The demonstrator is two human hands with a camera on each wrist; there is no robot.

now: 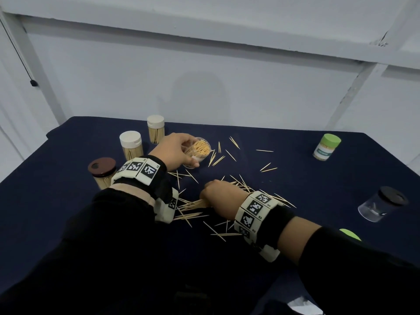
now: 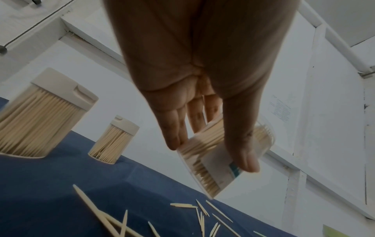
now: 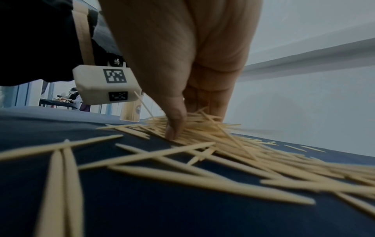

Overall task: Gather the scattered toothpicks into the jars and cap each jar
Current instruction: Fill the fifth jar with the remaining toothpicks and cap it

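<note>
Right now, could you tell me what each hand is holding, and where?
Left hand grips the open jar by its side wall; right hand pinches a bunch of toothpicks at the pile.

Navy tablecloth point(image 1: 295, 201); pale toothpicks point(image 1: 264, 151); green-capped jar point(image 1: 326, 150).

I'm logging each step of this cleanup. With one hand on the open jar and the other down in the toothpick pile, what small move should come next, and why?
Probably lift the pinched bundle: the right hand is curled on the toothpick pile, and the left hand holds the open jar tilted toward it, uncapped and not yet full.
</note>
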